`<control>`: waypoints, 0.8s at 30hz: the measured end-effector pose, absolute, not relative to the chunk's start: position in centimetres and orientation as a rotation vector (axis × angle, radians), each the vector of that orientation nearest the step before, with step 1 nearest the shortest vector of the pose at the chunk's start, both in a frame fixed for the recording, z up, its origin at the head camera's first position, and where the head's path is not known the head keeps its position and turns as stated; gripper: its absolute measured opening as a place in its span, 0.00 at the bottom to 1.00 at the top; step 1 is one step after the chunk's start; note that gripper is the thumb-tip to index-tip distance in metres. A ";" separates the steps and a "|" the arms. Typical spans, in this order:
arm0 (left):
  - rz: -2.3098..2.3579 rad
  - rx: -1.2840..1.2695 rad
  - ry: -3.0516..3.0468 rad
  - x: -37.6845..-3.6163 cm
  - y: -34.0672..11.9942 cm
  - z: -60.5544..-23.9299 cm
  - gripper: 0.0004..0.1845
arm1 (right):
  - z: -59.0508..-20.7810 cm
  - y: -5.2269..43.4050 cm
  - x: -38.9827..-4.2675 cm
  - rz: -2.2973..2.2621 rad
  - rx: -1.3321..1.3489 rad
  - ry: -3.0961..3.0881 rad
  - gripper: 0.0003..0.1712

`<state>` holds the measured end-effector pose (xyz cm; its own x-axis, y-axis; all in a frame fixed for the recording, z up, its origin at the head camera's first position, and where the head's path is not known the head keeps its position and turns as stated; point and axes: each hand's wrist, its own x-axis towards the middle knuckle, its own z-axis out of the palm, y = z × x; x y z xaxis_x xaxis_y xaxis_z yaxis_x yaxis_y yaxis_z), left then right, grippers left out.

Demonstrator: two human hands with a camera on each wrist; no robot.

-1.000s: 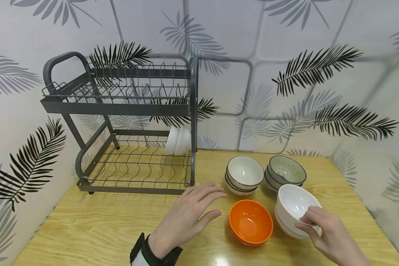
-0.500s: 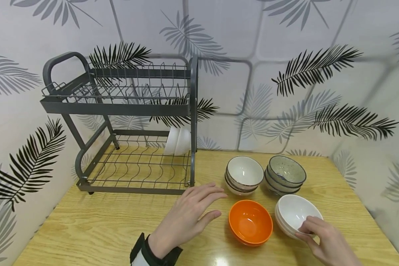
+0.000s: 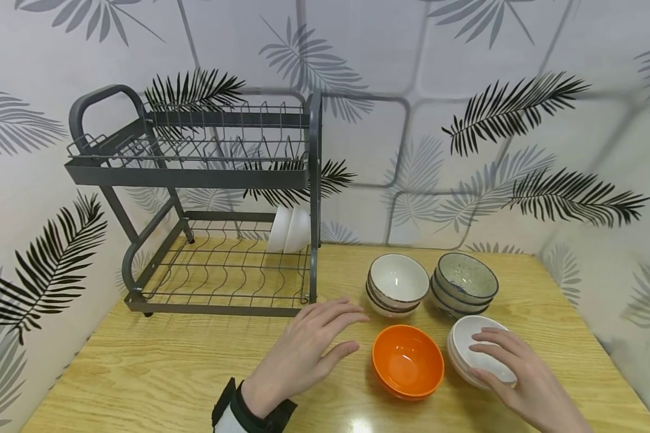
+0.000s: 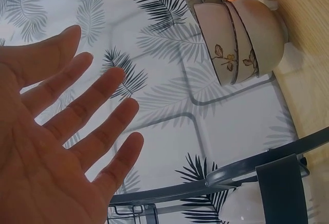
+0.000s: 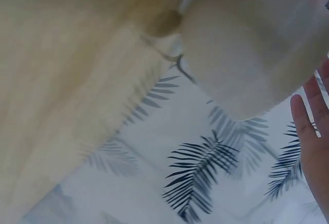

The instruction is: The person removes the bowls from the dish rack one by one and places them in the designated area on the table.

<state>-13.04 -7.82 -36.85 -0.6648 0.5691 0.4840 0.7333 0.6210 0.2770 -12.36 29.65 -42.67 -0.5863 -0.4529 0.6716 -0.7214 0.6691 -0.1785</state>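
Observation:
In the head view a stack of white bowls (image 3: 468, 337) stands at the right front of the table. My right hand (image 3: 525, 379) hovers over its near right side with loosely spread fingers and holds nothing. The right wrist view shows the stack's pale outer wall (image 5: 252, 54), with that hand's fingers (image 5: 302, 116) beside the rim. To the left is a stack of orange bowls (image 3: 408, 361). My left hand (image 3: 309, 349) is held between the orange bowls and the rack, its fingers relaxed; in the left wrist view its palm (image 4: 56, 157) is bare.
Behind the orange bowls sit cream bowls (image 3: 398, 282) with a brown rim, and grey-green speckled bowls (image 3: 468, 279) beside them. A dark two-tier dish rack (image 3: 195, 177) stands at the left. Two white bowls (image 3: 298, 231) lean upright on its lower tier. A patterned wall backs the table.
My right hand lowered a white bowl onto the white stack, then let go and lifted its fingers from the rim. The left hand has stayed in place.

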 end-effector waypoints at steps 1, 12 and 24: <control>-0.662 -1.043 -2.501 -13.1 -7.9 -36.9 0.21 | -42.3 29.3 -12.4 0.586 0.910 -2.286 0.23; -0.687 -1.036 -2.516 -13.3 -8.1 -36.9 0.21 | -38.1 25.2 -13.8 0.621 0.966 -2.267 0.29; -0.700 -0.994 -2.530 -13.3 -8.4 -36.8 0.21 | -35.8 20.7 -15.1 0.712 1.033 -2.281 0.28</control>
<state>-13.32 -8.39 -36.81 -0.7007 0.5389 0.4676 0.7027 0.6350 0.3211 -15.13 20.67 -35.81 -0.5662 -0.5059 0.6508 -0.7861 0.5687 -0.2419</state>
